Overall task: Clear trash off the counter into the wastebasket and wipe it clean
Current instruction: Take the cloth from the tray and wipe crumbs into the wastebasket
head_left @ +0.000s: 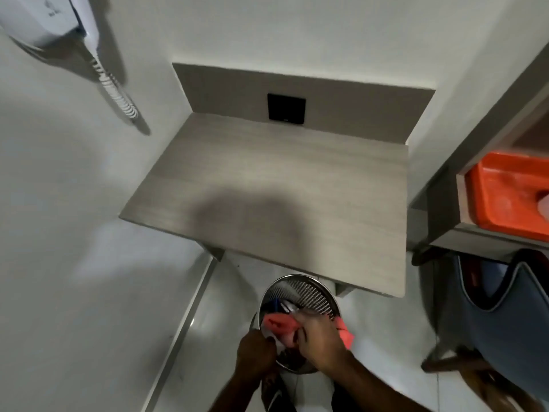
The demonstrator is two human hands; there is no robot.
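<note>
The grey wood-grain counter [282, 179] juts from the wall with nothing lying on its top. Below its near edge stands a round perforated metal wastebasket [309, 292] on the pale floor, with blue and white scraps inside. My right hand [320, 337] is over the basket's mouth, closed on a pink cloth [279, 321] that bunches left of the fingers and sticks out to the right too. My left hand [255, 352] grips the basket's near-left rim.
A black square socket plate [286, 108] sits in the counter's back panel. A white wall phone [59, 22] with a coiled cord hangs upper left. Right of the counter are a shelf with an orange tray [505, 191] and a blue chair [505, 316].
</note>
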